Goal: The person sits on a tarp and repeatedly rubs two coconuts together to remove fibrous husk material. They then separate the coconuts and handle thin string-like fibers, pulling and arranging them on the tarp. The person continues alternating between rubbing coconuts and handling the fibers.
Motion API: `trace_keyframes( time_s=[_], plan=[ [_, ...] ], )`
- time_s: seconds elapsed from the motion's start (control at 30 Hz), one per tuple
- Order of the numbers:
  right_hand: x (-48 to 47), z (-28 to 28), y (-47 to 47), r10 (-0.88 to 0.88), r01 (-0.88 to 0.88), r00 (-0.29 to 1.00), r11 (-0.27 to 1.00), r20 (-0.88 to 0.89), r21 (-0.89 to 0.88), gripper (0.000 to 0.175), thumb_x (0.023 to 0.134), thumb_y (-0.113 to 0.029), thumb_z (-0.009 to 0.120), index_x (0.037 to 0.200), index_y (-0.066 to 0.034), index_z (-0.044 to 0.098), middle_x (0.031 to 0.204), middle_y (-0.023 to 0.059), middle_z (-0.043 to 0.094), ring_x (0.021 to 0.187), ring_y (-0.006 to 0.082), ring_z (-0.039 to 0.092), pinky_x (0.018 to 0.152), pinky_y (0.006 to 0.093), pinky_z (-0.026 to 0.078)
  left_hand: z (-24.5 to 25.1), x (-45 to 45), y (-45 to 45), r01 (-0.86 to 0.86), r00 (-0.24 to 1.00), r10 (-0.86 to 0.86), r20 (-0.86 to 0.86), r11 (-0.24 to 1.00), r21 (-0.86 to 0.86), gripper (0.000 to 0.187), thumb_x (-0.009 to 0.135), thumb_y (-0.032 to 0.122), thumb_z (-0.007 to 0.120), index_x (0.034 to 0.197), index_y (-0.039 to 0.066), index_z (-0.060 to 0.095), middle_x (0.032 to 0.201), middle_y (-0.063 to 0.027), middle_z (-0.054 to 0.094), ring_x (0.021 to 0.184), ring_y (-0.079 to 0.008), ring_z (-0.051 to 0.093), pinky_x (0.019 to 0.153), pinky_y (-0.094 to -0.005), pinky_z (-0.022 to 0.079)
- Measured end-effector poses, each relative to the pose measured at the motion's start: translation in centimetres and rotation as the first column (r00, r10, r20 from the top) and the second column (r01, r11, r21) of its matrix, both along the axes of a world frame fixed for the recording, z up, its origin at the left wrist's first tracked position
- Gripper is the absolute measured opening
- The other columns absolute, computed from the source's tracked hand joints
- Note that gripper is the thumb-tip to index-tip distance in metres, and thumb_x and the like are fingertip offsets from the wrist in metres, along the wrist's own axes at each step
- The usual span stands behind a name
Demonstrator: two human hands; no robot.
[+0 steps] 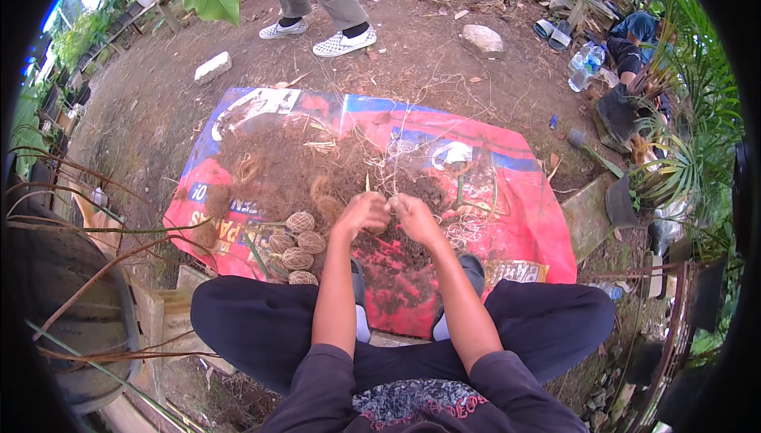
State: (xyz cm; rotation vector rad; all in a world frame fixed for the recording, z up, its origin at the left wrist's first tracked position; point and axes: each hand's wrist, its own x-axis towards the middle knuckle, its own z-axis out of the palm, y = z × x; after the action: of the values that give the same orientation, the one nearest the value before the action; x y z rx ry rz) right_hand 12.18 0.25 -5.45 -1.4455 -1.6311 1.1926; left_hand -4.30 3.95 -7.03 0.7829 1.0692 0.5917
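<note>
Over a printed plastic banner [535,195] strewn with soil, my left hand [365,213] and my right hand [413,216] are close together, fingers bent. My left hand appears to hold a small fiber-wrapped ball with a pale green shoot [367,182] above it; the fingers hide most of it. Thin string [389,165] runs up from between the hands, and my right fingertips look pinched on it. Several string-wound balls [298,259] lie left of my left forearm. Brown fiber tufts [326,195] sit beyond them. Tangled string [472,232] lies right of my right hand.
Beyond the banner, a person in checkered shoes [345,43] stands between a white block [213,68] and a stone [483,40]. Another person [639,34] sits at the upper right near plastic bottles [585,67]. A large black pot [77,314] is at left; a plant pot [621,201] stands right.
</note>
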Motion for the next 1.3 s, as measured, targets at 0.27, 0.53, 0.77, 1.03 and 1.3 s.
trace_keyframes(
  time_s=[0.27, 0.53, 0.77, 1.03, 1.3],
  plan=[
    [0.3, -2.6, -1.4, 0.632, -0.639, 0.755, 0.651, -0.173, -0.410, 0.029, 0.093, -0.028, 0.049, 0.099, -0.0069, 0.069, 0.100, 0.0052, 0.067, 0.097, 0.0140, 0.057, 0.092, 0.0298, 0.041, -3.7, 1.1, -0.1, -0.364, 0.923, 0.366, 0.116, 0.931, -0.041, 0.032, 0.086, 0.019, 0.063, 0.107, -0.003, 0.056, 0.093, -0.0122, 0.065, 0.074, -0.0194, 0.065, 0.065, -0.0279, 0.054],
    [1.8, -4.7, -1.4, 0.681, -0.551, 0.731, 0.626, 0.044, -0.552, 0.031, 0.088, -0.030, 0.055, 0.106, -0.0080, 0.066, 0.113, 0.0103, 0.062, 0.106, 0.0233, 0.056, 0.094, 0.0328, 0.040, -3.6, 1.4, 0.3, -0.485, 0.837, 0.498, 0.225, 0.867, -0.117, 0.022, 0.084, 0.013, 0.065, 0.102, 0.002, 0.059, 0.089, -0.0065, 0.064, 0.079, -0.0162, 0.063, 0.070, -0.0288, 0.052],
    [-0.1, -4.8, -1.1, 0.019, -0.024, 0.999, 0.987, -0.034, -0.160, 0.026, 0.088, -0.023, 0.059, 0.099, -0.0005, 0.064, 0.091, 0.0085, 0.064, 0.087, 0.0131, 0.057, 0.080, 0.0286, 0.045, -3.0, 1.9, 0.5, -0.355, 0.925, 0.362, 0.118, 0.932, -0.077, 0.025, 0.081, 0.019, 0.069, 0.101, 0.006, 0.063, 0.091, -0.0028, 0.064, 0.080, -0.0128, 0.060, 0.074, -0.0266, 0.048],
    [1.4, -4.6, -0.7, 0.250, -0.306, 0.947, 0.889, -0.200, -0.340, 0.018, 0.087, -0.017, 0.059, 0.089, -0.0018, 0.068, 0.069, 0.0003, 0.062, 0.064, 0.0059, 0.052, 0.063, 0.0228, 0.044, -3.7, 2.0, 1.0, -0.475, 0.863, 0.479, 0.160, 0.878, -0.065, 0.024, 0.081, 0.019, 0.069, 0.101, 0.007, 0.063, 0.089, -0.0008, 0.065, 0.076, -0.0090, 0.058, 0.069, -0.0232, 0.045],
    [2.2, -5.7, -1.2, 0.628, -0.611, 0.749, 0.530, -0.211, -0.589, 0.021, 0.086, -0.022, 0.062, 0.097, -0.0065, 0.070, 0.082, 0.0024, 0.068, 0.076, 0.0107, 0.062, 0.072, 0.0264, 0.049, -4.2, 2.4, 1.5, -0.543, 0.815, 0.549, 0.185, 0.835, -0.083, 0.021, 0.082, 0.017, 0.068, 0.100, 0.006, 0.064, 0.084, 0.0000, 0.066, 0.067, -0.0043, 0.057, 0.059, -0.0167, 0.043]
  ],
)
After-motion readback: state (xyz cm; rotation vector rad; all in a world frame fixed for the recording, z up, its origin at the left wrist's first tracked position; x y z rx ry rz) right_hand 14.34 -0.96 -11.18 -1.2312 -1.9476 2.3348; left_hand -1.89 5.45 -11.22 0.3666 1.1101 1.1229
